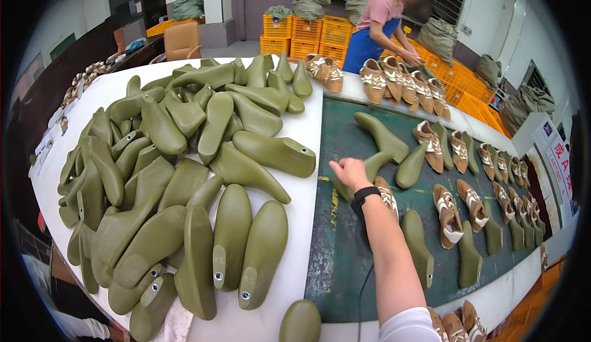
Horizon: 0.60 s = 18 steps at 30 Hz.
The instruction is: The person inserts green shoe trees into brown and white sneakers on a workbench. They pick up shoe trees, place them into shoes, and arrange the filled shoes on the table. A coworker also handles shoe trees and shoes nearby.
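My right hand [351, 173], with a black band on its wrist, reaches over the dark green mat [335, 280]. Its fingers look bent around an olive green shoe last [378, 162], which shows on both sides of the hand; the fingertips are hidden. A brown and white sneaker [386, 194] lies partly behind my forearm. Just beyond the hand rests another last [381, 134], and a further last [411, 167] lies to its right. My left hand is not in view.
A large heap of lasts [163, 127] covers the white tabletop [301, 231] at left. Sneakers [448, 216] and lasts stand in rows at right. Beyond the table, a person in a blue apron [363, 50] handles sneakers near orange crates [335, 31].
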{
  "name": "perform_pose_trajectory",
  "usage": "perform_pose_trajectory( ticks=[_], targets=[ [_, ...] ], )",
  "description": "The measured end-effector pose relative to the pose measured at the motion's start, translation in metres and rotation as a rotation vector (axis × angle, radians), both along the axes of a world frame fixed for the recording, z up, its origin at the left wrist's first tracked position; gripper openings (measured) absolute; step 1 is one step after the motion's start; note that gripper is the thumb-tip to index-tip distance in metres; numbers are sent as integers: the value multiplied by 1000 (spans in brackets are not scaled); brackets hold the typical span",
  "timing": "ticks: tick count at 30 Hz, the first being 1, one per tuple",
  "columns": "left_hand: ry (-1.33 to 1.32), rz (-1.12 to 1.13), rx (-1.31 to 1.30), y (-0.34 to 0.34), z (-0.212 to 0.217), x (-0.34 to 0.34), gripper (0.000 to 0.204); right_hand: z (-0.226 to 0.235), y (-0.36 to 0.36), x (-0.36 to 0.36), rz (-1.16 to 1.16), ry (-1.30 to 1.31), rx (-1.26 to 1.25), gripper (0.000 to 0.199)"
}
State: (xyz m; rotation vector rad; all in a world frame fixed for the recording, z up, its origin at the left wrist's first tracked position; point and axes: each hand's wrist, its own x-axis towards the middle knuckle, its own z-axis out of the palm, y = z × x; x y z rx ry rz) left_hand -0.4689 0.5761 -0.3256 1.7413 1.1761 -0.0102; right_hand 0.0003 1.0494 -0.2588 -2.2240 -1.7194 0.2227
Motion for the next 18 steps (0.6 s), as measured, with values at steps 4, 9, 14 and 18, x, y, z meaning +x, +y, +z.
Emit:
perform_pose_trajectory(
  ticks=[4,9,14,18],
  targets=[
    [152,-23,-73,-20,-16,3,44,-1,-47,-7,-15,-12,216,38],
    [319,16,-446,-4,-15,15,49,-21,-73,-23,-693,89,60,84],
    [401,4,-416,3,7,23,46,-18,-65,-24,-882,269,-145,103],
    [260,48,-422,5,12,22,46,-13,-70,-2,-831,297,-264,102]
  ],
)
